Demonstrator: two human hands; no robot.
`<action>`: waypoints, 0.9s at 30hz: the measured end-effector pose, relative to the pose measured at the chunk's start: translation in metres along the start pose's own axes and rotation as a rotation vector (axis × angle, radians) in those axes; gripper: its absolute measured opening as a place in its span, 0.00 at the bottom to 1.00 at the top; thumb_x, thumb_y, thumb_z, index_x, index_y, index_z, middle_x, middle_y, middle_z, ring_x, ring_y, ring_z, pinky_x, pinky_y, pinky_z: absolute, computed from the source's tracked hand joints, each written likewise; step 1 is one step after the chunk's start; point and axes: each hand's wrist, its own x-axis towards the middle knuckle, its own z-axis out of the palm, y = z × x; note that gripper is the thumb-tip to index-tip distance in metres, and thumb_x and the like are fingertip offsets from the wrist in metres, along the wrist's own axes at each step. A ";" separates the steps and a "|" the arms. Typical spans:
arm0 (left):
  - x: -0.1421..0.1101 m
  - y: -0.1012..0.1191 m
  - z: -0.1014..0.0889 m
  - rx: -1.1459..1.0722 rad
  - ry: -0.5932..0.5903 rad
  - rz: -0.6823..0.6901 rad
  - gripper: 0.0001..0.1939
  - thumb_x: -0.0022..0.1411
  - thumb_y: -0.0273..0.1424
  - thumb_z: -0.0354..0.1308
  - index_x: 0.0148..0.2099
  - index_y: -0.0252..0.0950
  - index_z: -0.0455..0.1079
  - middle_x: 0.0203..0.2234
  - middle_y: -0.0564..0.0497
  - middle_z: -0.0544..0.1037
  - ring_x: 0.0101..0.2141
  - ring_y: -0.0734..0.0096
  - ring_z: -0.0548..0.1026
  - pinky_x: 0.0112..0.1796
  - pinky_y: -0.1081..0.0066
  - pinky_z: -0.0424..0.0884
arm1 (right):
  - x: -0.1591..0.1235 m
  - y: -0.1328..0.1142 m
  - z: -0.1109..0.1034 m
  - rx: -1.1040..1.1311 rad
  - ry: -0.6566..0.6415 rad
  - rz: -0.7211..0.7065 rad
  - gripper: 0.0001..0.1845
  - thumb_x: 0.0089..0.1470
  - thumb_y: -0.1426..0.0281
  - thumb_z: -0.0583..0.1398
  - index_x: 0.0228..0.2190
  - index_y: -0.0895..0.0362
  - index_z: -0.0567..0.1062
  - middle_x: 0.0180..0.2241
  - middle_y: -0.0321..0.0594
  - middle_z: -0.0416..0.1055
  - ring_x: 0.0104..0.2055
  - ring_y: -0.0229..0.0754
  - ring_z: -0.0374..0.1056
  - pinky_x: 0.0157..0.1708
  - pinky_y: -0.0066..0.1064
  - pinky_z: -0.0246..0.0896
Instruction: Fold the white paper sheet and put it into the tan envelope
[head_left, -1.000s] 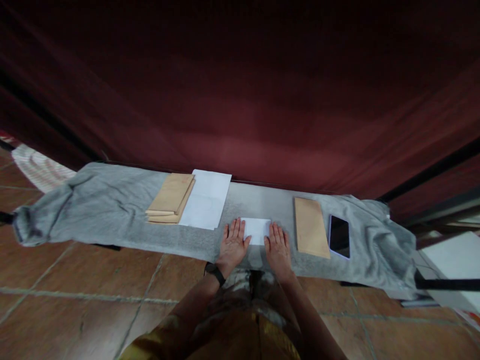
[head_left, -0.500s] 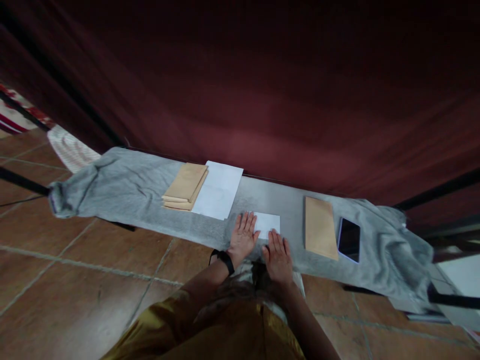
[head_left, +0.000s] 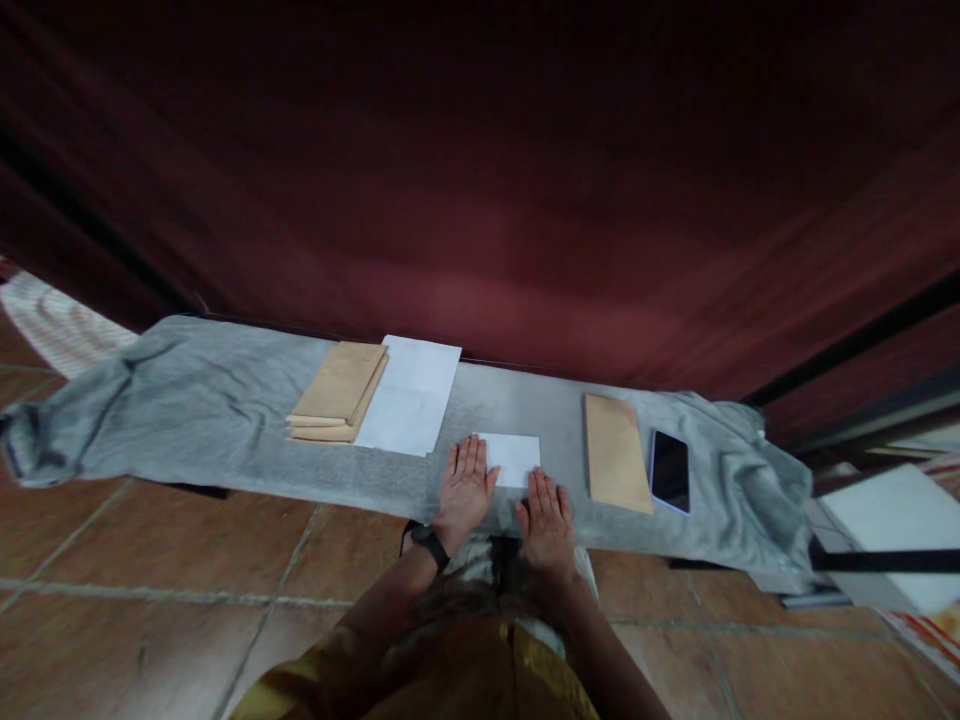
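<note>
A small folded piece of white paper (head_left: 513, 458) lies flat on the grey cloth in front of me. My left hand (head_left: 465, 487) rests flat at its left edge, fingers stretched out. At the paper's lower right corner lies my right hand (head_left: 548, 520), also flat with its fingers out. Neither hand grips anything. Larger white sheets (head_left: 412, 395) lie to the left, partly beneath a stack of brown envelopes (head_left: 339, 385). A single brown envelope (head_left: 616, 452) lies to the right of my right hand.
The grey cloth (head_left: 225, 410) covers a long narrow bench and bunches at both ends. A phone (head_left: 670, 470) lies right of the single envelope. Behind the bench hangs a dark red curtain (head_left: 525, 240). Brown floor tiles (head_left: 172, 560) show in front, and a black bar (head_left: 885, 562) crosses at right.
The view has turned slightly to the right, so everything sits further left. My left hand has shifted a little toward the paper's left edge, uncovering more of it; both hands stay flat.
</note>
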 end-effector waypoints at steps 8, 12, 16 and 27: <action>0.012 0.042 0.010 -0.088 -0.055 0.197 0.31 0.76 0.41 0.37 0.72 0.27 0.53 0.71 0.39 0.57 0.71 0.60 0.52 0.69 0.55 0.50 | 0.002 -0.004 -0.003 0.000 -0.031 0.019 0.27 0.70 0.68 0.47 0.65 0.64 0.65 0.68 0.51 0.59 0.70 0.52 0.54 0.69 0.48 0.41; 0.020 0.042 0.014 -0.086 -0.093 0.206 0.32 0.76 0.42 0.38 0.73 0.28 0.51 0.70 0.39 0.58 0.71 0.59 0.51 0.69 0.52 0.49 | 0.001 -0.004 -0.002 0.013 0.009 0.014 0.27 0.71 0.69 0.47 0.64 0.66 0.66 0.67 0.53 0.61 0.70 0.52 0.55 0.69 0.49 0.42; 0.023 0.028 0.015 -0.064 -0.093 0.155 0.33 0.75 0.43 0.38 0.74 0.28 0.49 0.71 0.38 0.56 0.71 0.58 0.50 0.69 0.52 0.48 | 0.002 -0.004 -0.001 0.026 0.048 0.006 0.27 0.71 0.68 0.48 0.66 0.64 0.63 0.67 0.53 0.60 0.70 0.51 0.54 0.68 0.49 0.42; 0.012 -0.009 0.014 0.017 -0.003 0.036 0.32 0.76 0.41 0.37 0.73 0.26 0.52 0.70 0.37 0.57 0.71 0.57 0.52 0.69 0.52 0.49 | 0.008 -0.002 -0.002 0.077 0.011 0.053 0.27 0.72 0.65 0.46 0.65 0.62 0.65 0.66 0.51 0.62 0.68 0.52 0.58 0.68 0.51 0.45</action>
